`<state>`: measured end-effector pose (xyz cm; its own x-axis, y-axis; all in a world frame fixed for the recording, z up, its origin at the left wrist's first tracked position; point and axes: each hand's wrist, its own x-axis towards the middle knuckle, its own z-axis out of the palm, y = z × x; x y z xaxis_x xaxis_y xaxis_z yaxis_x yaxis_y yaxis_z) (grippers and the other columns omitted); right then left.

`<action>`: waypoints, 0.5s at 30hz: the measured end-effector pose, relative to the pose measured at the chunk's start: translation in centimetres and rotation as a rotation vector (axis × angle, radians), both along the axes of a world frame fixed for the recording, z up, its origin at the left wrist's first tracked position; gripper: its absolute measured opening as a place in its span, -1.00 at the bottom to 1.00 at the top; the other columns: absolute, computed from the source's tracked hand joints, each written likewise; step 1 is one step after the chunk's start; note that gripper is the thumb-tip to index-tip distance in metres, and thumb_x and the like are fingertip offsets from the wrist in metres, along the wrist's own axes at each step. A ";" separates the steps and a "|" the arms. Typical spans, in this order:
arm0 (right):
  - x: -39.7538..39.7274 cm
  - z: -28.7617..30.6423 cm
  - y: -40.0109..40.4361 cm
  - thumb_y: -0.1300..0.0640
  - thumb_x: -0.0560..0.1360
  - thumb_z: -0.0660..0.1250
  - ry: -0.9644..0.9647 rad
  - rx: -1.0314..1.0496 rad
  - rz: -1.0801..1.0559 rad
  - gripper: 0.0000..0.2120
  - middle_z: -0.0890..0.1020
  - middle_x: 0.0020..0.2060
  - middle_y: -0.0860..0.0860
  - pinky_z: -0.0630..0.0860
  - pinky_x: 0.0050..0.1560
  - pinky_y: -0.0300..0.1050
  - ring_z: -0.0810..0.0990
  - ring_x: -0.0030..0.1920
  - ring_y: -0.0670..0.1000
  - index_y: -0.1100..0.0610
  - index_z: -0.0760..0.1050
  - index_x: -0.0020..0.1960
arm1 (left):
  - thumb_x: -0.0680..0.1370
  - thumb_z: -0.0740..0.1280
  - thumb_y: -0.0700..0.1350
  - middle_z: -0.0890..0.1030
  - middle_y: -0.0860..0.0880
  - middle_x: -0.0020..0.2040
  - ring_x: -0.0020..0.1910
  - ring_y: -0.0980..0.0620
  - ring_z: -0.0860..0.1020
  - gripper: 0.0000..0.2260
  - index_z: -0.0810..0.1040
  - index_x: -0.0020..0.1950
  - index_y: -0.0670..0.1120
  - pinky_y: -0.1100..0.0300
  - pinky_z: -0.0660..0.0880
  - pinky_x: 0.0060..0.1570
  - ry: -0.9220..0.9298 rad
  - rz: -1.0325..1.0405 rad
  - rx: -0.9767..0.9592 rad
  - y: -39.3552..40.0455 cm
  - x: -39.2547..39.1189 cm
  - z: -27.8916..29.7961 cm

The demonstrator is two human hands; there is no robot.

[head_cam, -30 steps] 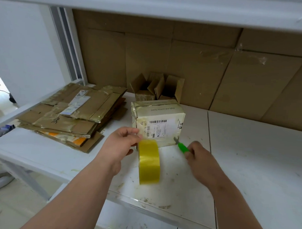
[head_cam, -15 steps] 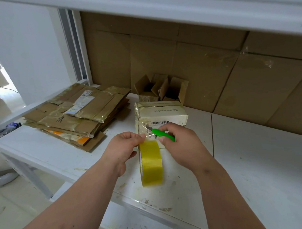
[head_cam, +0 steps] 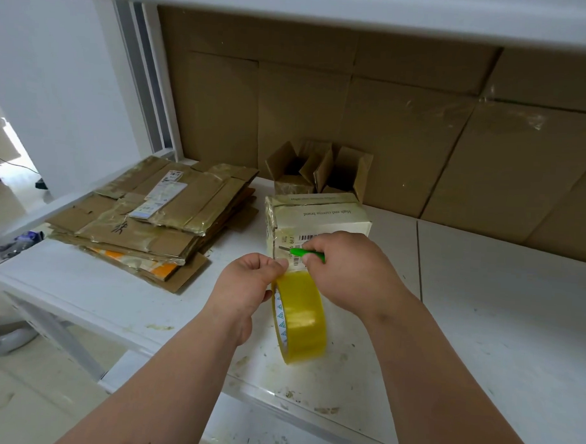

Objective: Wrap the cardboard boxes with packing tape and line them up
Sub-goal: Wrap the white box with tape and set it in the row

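Note:
A small taped box (head_cam: 318,212) with a barcode label stands on the white table (head_cam: 497,312). A yellow tape roll (head_cam: 300,318) hangs in front of it, joined to the box by a stretched strip. My left hand (head_cam: 249,286) pinches that strip just above the roll. My right hand (head_cam: 346,267) grips a green-handled cutter (head_cam: 305,253) whose blade lies against the strip at the box's front face.
A stack of flattened cardboard boxes (head_cam: 159,214) lies on the left of the table. Two small open boxes (head_cam: 320,169) stand behind the taped box against a cardboard-lined wall. A shelf edge runs overhead. To the left the table ends above the floor.
My right hand swung the green cutter from beside the box's right corner over to the tape strip. My left hand kept its pinch on the strip with the roll hanging.

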<state>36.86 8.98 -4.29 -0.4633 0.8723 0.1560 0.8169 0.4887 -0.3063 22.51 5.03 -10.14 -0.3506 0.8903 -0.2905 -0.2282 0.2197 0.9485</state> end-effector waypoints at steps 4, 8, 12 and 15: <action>-0.7 -0.3 0.3 -0.01 0.60 0.20 -0.048 0.026 0.008 -0.73 0.64 0.10 -0.01 0.57 0.04 -0.01 0.57 0.07 0.06 -0.05 0.58 0.22 | 0.54 0.42 -0.14 0.69 -0.16 -0.12 -0.09 -0.04 0.62 -0.85 0.55 -0.19 -0.13 -0.02 0.55 0.14 0.023 -0.025 0.011 0.0 0.0 0.0; -0.8 -0.6 0.7 -0.02 0.60 0.20 -0.038 0.007 -0.009 -0.73 0.64 0.09 -0.01 0.57 0.05 -0.01 0.57 0.07 0.07 -0.05 0.58 0.21 | 0.53 0.44 -0.12 0.70 -0.19 -0.05 -0.01 -0.13 0.63 -0.85 0.55 -0.20 -0.11 -0.13 0.51 0.25 0.030 -0.020 0.002 0.1 -0.2 -0.2; 0.7 -0.5 1.2 0.02 0.61 0.17 -0.091 0.002 -0.070 -0.72 0.65 0.09 -0.01 0.57 0.01 -0.06 0.58 0.02 0.05 -0.01 0.60 0.19 | 0.54 0.43 -0.13 0.71 -0.15 -0.05 0.12 -0.17 0.62 -0.84 0.54 -0.21 -0.11 -0.08 0.51 0.25 0.013 -0.010 -0.008 0.4 -0.4 -0.3; 2.5 -1.1 1.7 0.04 0.61 0.17 -0.077 -0.057 -0.137 -0.73 0.65 0.02 -0.01 0.55 -0.09 -0.10 0.58 -0.09 0.03 0.00 0.61 0.18 | 0.54 0.43 -0.13 0.70 -0.18 -0.01 0.14 -0.17 0.62 -0.85 0.55 -0.21 -0.11 -0.04 0.53 0.23 0.003 -0.012 -0.012 0.5 -0.5 -0.2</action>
<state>39.32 10.69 -5.42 -0.3480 0.9347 0.0728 0.8969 0.3545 -0.2642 22.04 5.54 -10.39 -0.3405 0.8909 -0.3005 -0.2222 0.2343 0.9464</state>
